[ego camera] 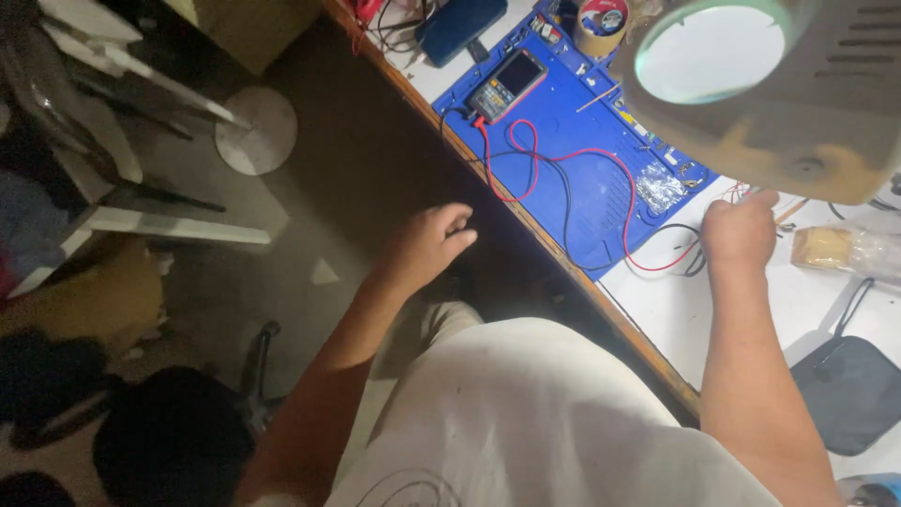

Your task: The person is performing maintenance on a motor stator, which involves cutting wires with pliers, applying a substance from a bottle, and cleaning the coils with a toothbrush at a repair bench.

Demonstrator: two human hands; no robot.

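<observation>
While the right hand [740, 230] rests on the white bench [676, 310] at the near corner of the blue mat [572, 141], its fingers are curled in over thin wires [741, 191] that poke out above the knuckles; how tightly it grips them I cannot tell. Red and black leads [563, 174] loop across the mat from the meter [507, 84] lying on its far end to just beside that hand. A small clear bag [662, 185] lies on the mat near the hand. The left hand [432, 246] hangs off the bench edge over the dark floor, fingers loosely bent, holding nothing. A round magnifier lamp [713, 52] hangs above the bench. A roll of tape [601, 23] sits at the mat's far edge, and a dark pouch [849, 390] lies on the bench beside the right forearm.
</observation>
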